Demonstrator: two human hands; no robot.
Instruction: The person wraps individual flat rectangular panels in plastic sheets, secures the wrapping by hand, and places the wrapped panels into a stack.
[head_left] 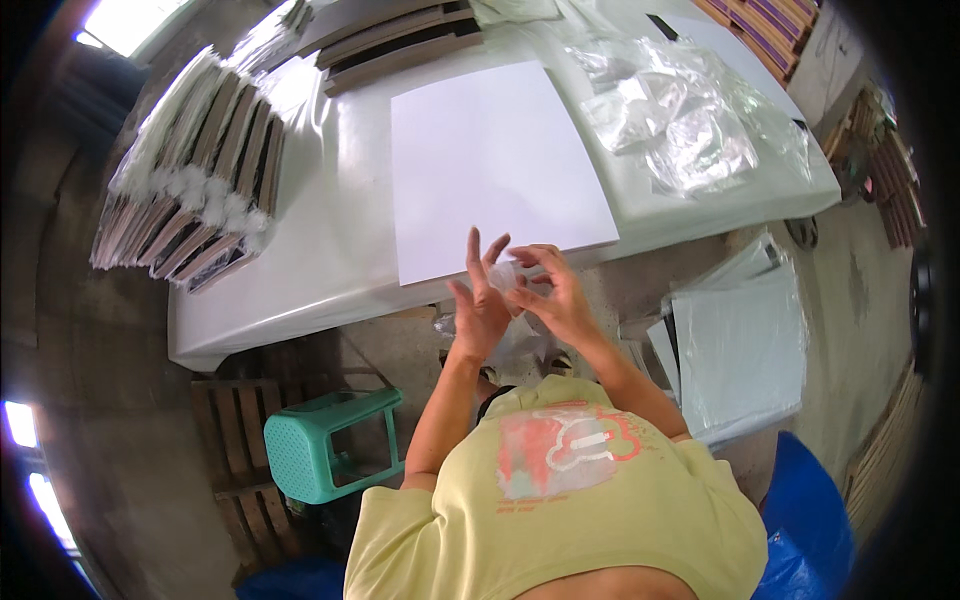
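Observation:
Just off the near edge of a large white board [490,170], my two hands are close together. Between them is a small, crumpled-looking piece of clear plastic [503,276], whose exact kind I cannot make out. The fingers of my right hand [560,300] are curled and pinch it from the right. My left hand [482,318] has its fingers stretched up and apart, right beside the plastic. The board lies flat, its near edge close to the table's edge.
Wrapped boards stand stacked on the left of the white-covered table [345,200], with dark-edged panels [400,45] behind. Loose clear plastic bags [690,130] lie at right. Below are a green stool [325,445], a wooden pallet [240,420] and wrapped white panels [745,345].

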